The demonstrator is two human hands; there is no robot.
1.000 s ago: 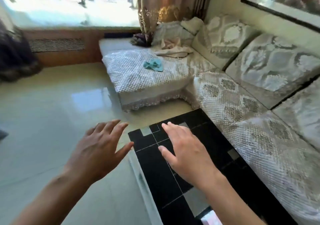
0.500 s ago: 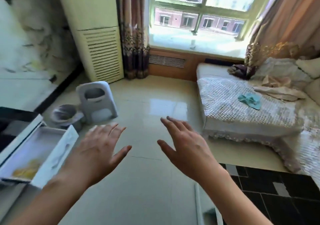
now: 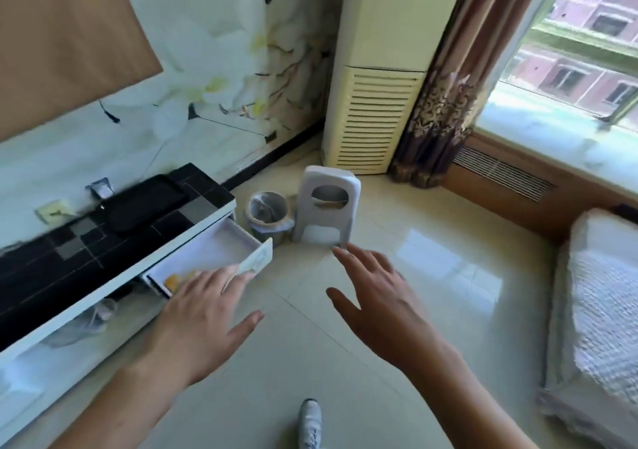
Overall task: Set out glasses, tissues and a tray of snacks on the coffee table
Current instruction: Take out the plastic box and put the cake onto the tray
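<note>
Both hands are raised in front of me with nothing in them. My left hand (image 3: pixel 203 314) hovers palm down, fingers spread, just in front of an open white drawer (image 3: pixel 221 252) in a low black-topped cabinet (image 3: pixel 79 248). Something yellow-orange (image 3: pixel 172 280) lies in the drawer, partly hidden by my fingers. A flat black tray-like thing (image 3: pixel 145 203) rests on the cabinet top. My right hand (image 3: pixel 379 307) is open over the bare floor, to the right of the drawer. No glasses or tissues are in sight, nor the coffee table.
A small bin (image 3: pixel 267 212) and a white plastic stool (image 3: pixel 326 203) stand on the tiled floor beyond the drawer. A tall air conditioner (image 3: pixel 376 110) fills the corner beside a curtain (image 3: pixel 438 117). A covered sofa edge (image 3: pixel 600 307) lies at the right. My shoe (image 3: pixel 309 421) shows below.
My view has swung left, from the sofa and black coffee table, past the window, to the cabinet with the open drawer. Both hands stay open and raised; the left is now by the drawer.
</note>
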